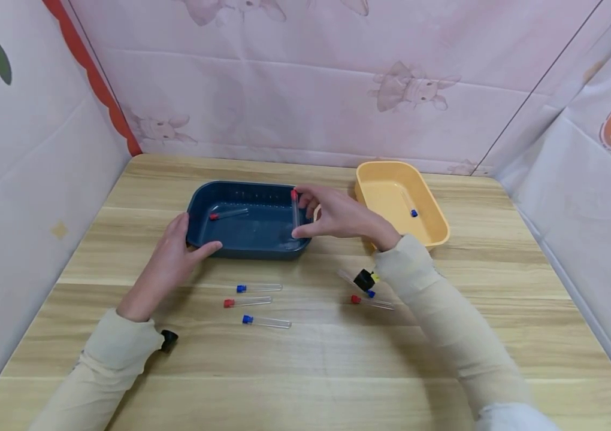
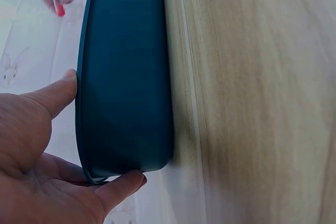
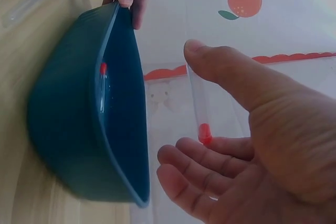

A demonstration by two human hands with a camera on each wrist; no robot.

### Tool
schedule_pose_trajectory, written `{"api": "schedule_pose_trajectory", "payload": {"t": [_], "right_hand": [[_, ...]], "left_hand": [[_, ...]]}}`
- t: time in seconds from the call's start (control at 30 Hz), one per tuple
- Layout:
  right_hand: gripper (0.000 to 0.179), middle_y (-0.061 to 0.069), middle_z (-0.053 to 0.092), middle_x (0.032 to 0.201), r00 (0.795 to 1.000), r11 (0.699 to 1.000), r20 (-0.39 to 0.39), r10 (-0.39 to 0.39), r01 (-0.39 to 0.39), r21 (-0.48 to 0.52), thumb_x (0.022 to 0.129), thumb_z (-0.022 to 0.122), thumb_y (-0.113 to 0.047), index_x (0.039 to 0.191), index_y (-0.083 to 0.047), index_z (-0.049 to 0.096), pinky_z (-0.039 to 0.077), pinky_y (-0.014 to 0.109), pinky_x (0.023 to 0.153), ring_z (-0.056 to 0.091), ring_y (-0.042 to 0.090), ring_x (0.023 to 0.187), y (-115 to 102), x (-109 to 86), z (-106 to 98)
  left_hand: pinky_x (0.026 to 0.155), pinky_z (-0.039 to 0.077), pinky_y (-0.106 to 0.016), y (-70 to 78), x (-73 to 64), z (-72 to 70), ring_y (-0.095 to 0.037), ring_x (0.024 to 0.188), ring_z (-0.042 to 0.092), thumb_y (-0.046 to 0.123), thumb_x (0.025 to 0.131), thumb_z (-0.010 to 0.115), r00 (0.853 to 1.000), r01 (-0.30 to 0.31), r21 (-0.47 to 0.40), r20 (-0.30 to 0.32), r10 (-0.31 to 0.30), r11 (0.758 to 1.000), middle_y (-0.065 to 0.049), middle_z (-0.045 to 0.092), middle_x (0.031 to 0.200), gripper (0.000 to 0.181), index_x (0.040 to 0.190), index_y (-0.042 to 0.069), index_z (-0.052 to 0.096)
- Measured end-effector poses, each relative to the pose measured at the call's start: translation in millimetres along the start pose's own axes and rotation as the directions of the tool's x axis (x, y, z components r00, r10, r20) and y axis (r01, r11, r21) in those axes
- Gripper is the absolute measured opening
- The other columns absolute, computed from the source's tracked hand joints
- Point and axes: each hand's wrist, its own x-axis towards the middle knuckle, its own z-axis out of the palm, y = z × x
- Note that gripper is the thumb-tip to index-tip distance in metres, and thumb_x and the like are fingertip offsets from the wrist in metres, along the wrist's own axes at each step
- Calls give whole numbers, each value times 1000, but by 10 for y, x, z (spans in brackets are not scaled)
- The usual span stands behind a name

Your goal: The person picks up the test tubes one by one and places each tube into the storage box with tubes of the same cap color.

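Observation:
My left hand (image 1: 173,254) grips the left end of a dark blue plastic basin (image 1: 254,254), its thumb at the front rim and its fingers round the end. Over the basin's right end, my right hand (image 1: 343,212) pinches a clear test tube (image 1: 295,211) lengthwise. The thumb is on the tube's bottom end and a finger on its red cap (image 3: 205,132), as the right wrist view shows. Another red-capped test tube (image 1: 232,214) lies on the basin floor.
A yellow basin (image 1: 437,211) holding a blue-capped tube (image 1: 412,211) stands at the right. In front lie two blue-capped tubes (image 1: 268,322) and a red-capped one (image 1: 248,302). Another red-capped tube (image 1: 375,303) lies near the right wrist camera (image 1: 363,280), which partly hides a blue-capped tube (image 1: 371,294).

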Motion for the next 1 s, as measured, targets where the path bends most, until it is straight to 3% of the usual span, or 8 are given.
{"api": "schedule_pose_trajectory", "payload": {"t": [0.4, 1.0], "right_hand": [[84, 12, 62, 130, 1000, 999, 15, -1, 2, -46, 87, 83, -38, 151, 0, 44, 54, 32, 97, 62, 21, 110, -156, 363, 107], [83, 15, 60, 132, 998, 1000, 63, 7, -6, -16, 90, 81, -39, 152, 0, 42, 54, 31, 94, 63, 25, 111, -128, 748, 429]], "left_hand": [[115, 24, -69, 11, -15, -36, -53, 150, 16, 50, 101, 64, 1000, -4, 0, -8, 4, 1000, -31, 5, 168, 104, 162, -6, 0], [116, 23, -69, -8, -17, -57, -53, 150, 16, 51, 101, 63, 1000, -19, 1, 1, 19, 1000, -31, 5, 167, 105, 162, -5, -1]]}}
